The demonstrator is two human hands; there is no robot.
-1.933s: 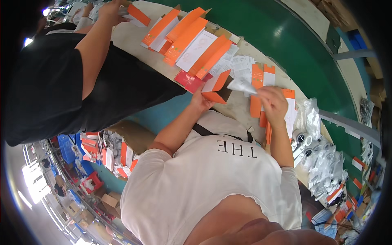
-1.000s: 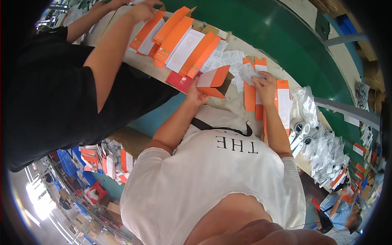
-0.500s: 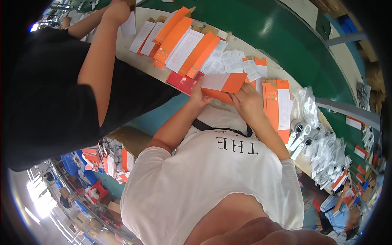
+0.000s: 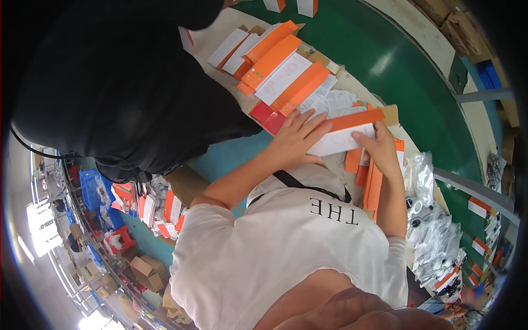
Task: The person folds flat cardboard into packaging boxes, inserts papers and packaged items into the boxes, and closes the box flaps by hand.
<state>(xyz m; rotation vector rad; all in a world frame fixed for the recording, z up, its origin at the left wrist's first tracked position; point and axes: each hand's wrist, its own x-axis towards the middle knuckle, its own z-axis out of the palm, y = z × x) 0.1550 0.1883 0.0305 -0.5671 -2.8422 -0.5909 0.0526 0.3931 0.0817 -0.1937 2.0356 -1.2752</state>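
Note:
A long orange and white carton (image 4: 342, 141) is held in front of my chest, over the table edge, its white face turned up toward me. At its left end my left hand (image 4: 300, 136) lies with the fingers spread across the top and the thumb low. My right hand (image 4: 383, 147) grips the right end, thumb on the white face, beside an open brown flap (image 4: 390, 114). To the left, several orange and white cartons (image 4: 283, 80) stand in a row, some with raised flaps. White printed sheets (image 4: 335, 102) lie behind the held carton. More orange cartons (image 4: 372, 190) rest under my right forearm.
A person in black (image 4: 137, 93) stands close at my left. Clear plastic bags with white and black parts (image 4: 434, 236) are heaped at right. Beyond the table runs a green conveyor belt (image 4: 379, 60), with a grey metal bar (image 4: 473, 193) across it. A red sheet (image 4: 267, 115) lies near the table edge.
The carton has turned, so its white face shows more. My left fingers have spread over its end, and my right thumb presses its face. The other person's bare arms have left view.

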